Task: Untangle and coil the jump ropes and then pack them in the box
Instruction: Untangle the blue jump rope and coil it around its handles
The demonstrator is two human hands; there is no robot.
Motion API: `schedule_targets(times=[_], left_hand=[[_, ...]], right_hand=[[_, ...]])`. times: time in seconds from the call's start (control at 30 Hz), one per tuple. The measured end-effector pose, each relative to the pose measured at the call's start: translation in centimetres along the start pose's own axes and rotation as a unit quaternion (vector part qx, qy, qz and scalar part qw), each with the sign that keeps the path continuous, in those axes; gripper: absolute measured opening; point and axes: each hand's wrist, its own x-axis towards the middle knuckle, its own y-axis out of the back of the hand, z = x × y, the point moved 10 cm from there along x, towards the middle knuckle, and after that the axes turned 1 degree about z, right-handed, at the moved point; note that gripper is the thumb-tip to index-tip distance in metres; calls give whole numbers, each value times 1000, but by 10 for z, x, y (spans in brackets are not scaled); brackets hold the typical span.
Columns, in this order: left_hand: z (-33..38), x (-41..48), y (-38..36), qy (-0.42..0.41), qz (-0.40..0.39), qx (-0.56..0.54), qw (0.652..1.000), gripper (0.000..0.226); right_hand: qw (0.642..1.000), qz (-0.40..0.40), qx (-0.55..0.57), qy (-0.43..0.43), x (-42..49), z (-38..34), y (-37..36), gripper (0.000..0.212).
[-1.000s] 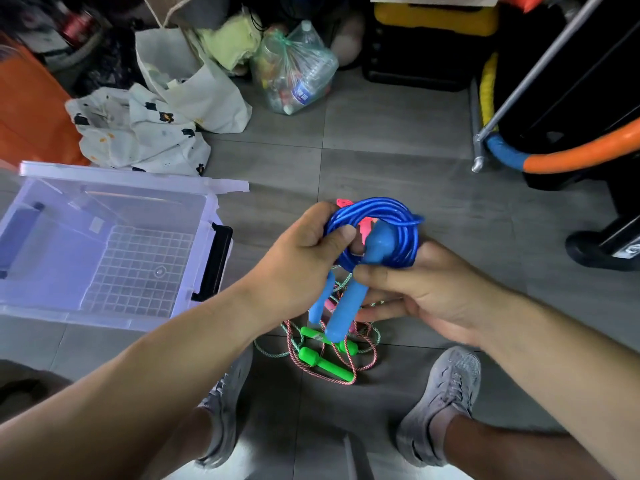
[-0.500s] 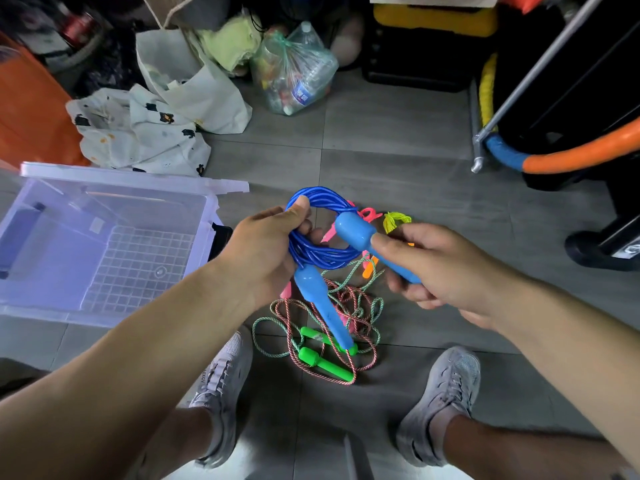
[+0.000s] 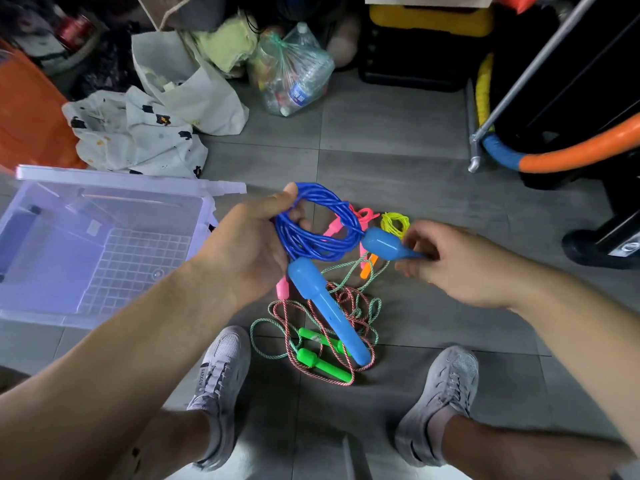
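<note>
- Starting nearest, we record a left shoe (image 3: 221, 386) and a right shoe (image 3: 446, 393), both grey, set apart on the tiled floor (image 3: 398, 133).
- Between the shoes and just beyond them, a tangled rope (image 3: 349, 306) of red and green twist lies on the floor. Two green handles (image 3: 318, 362) lie side by side within it.
- Above that tangle, the left hand (image 3: 249, 244) grips the blue rope (image 3: 311, 233), thumb over the top of the coil and fingers curled through it. The coil is held in the air.
- The lower handle (image 3: 325, 306) hangs from the coil, tilted down over the tangle.
- The right hand (image 3: 460, 265) pinches the thin end of the upper handle (image 3: 384, 244) in its fingertips. The hand is blurred, so we cannot tell the finger placement more closely.
- Left of the left hand, the box (image 3: 104, 202) stands open on the floor. It is clear plastic with its gridded bottom showing.
- Just beyond the coil, a pink rope (image 3: 360, 216), a yellow rope (image 3: 394, 223) and an orange handle (image 3: 367, 268) lie on the floor.
- Farthest, we note white bags (image 3: 194, 95), a bag of bottles (image 3: 294, 74) and a slanted metal pole (image 3: 540, 67).
</note>
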Motion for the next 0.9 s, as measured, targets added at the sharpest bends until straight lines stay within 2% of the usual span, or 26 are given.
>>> schedule_targets(times=[0.07, 0.17, 0.23, 0.27, 0.3, 0.37, 0.4, 0.47, 0.53, 0.57, 0.67, 0.77, 0.9], left_hand=[[-10, -7, -15, 35, -50, 3, 998, 10], [-26, -10, -19, 78, -55, 13, 995, 14], [-28, -8, -16, 81, -42, 3, 996, 12], [-27, -7, -14, 78, -38, -6, 996, 12], [-26, -7, -14, 72, -34, -13, 997, 12], [-24, -6, -12, 57, -22, -29, 998, 14], [-23, -6, -12, 51, -17, -40, 998, 15], [-21, -7, -13, 45, -10, -49, 998, 17], [-21, -8, -15, 42, -10, -51, 998, 14], [-21, -9, -16, 45, -12, -51, 998, 13], [-22, -6, -17, 54, -24, -76, 995, 16], [-21, -4, -16, 49, -31, -110, 992, 21], [-21, -5, -19, 36, -38, -132, 990, 24]], right_hand=[[998, 29, -52, -17, 2, 11, -3, 18], [998, 51, -42, -17, 4, 17, -7, 25], [997, 58, -47, -7, 3, 11, -11, 53], [995, 86, -52, 5, 0, 4, -10, 66], [989, 135, -51, 25, -6, -8, -5, 70], [968, 238, -24, 77, -22, -34, 9, 53], [962, 254, -4, 98, -28, -45, 11, 41], [977, 179, 67, 97, -25, -54, -6, 29], [980, 61, 177, 60, -18, -52, -37, 39], [972, 32, 230, 46, -17, -50, -48, 45], [946, 41, 320, 26, -13, -42, -60, 53], [937, 78, 341, 27, -12, -39, -62, 58], [924, 60, 376, 27, -10, -43, -71, 48]])
